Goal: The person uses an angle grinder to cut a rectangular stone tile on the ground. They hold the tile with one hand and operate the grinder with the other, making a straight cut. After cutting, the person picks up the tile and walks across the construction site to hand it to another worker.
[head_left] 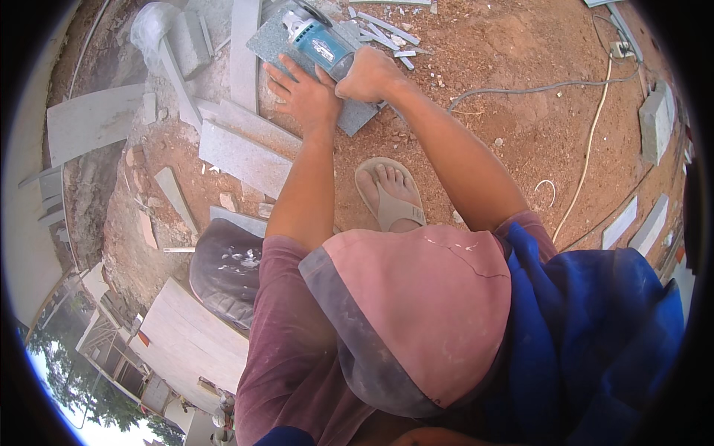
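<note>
A teal angle grinder (323,44) lies over a grey stone slab (268,41) at the top of the view. My right hand (370,74) is wrapped around the rear of its body. The grinder's disc and guard (305,15) are at the far end, partly cut off by the upper edge. Just left of the tool, my left hand (306,97) rests on the slab with its fingers spread, its thumb close to the grinder. The slab's near corner shows below my wrists.
Pale cut slabs (245,152) and a plastic bag (152,33) lie to the left. Thin stone offcuts (387,33) are scattered beyond my right hand. A grey cable (520,91) and a white cord (591,134) cross the dirt on the right. My sandalled foot (388,189) stands near the slab.
</note>
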A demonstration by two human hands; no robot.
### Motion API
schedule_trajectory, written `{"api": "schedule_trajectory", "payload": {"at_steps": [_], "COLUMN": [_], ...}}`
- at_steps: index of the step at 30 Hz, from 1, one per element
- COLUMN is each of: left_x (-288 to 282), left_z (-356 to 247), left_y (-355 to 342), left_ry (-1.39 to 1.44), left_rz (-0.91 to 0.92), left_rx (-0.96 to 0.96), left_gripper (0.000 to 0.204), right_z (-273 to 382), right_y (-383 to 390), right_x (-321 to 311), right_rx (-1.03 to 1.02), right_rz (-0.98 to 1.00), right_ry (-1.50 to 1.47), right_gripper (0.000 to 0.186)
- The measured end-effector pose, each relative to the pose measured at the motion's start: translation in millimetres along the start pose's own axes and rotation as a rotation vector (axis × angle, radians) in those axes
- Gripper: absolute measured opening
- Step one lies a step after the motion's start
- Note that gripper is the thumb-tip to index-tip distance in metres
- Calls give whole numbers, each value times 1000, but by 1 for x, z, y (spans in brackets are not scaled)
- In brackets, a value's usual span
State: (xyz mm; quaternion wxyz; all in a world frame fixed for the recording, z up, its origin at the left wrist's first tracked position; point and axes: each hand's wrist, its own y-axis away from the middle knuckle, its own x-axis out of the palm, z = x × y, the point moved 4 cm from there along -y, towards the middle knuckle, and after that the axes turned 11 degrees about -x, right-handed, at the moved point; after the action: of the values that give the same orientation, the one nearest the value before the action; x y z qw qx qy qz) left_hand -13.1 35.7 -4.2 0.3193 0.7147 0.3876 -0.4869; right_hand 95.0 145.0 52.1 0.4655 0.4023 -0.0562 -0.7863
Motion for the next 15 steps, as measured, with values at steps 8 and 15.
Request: {"api": "schedule_trajectory", "payload": {"at_steps": [8, 15], "left_x": [-1, 2], "left_z": [0, 2], "left_y": [0, 0], "left_ry": [5, 9], "left_rz": [1, -21], "left_rx": [-8, 11], "left_gripper": [78, 79], "right_z": [2, 2], "right_y": [2, 3], "right_x": [-3, -3], "right_rx": [-12, -15], "right_rz": [-34, -33], "right_ry": [-51, -59], "right_gripper": [48, 50]}}
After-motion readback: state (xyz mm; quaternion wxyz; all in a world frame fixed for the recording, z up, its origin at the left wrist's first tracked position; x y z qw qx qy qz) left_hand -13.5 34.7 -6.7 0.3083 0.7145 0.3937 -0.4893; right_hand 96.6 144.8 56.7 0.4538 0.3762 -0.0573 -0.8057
